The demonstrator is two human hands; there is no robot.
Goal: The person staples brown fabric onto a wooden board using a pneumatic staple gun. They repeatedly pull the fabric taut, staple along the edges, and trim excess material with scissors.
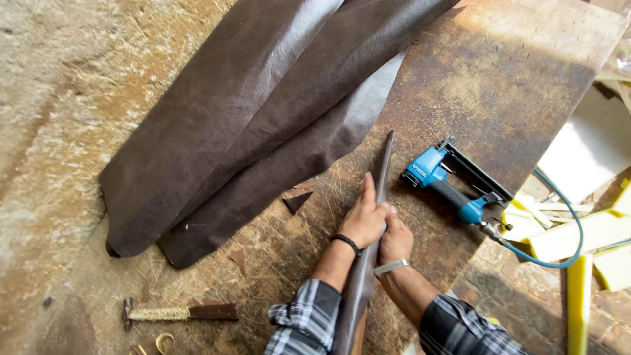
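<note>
A long narrow strip wrapped in dark brown leather (376, 217) is held near the middle of a scratched wooden worktop (499, 72), running from the person's lap toward the far edge. The left hand (363, 219) is closed around the strip, its grip tight, thumb laid along it. The right hand (396, 238) is pressed against the strip's other side, fingers curled on it. A blue staple gun (447, 181) with an air hose (559, 230) lies just right of the strip. Large brown leather sheets (263, 112) are spread left of it. A hammer (177, 313) lies well left, near the front edge.
</note>
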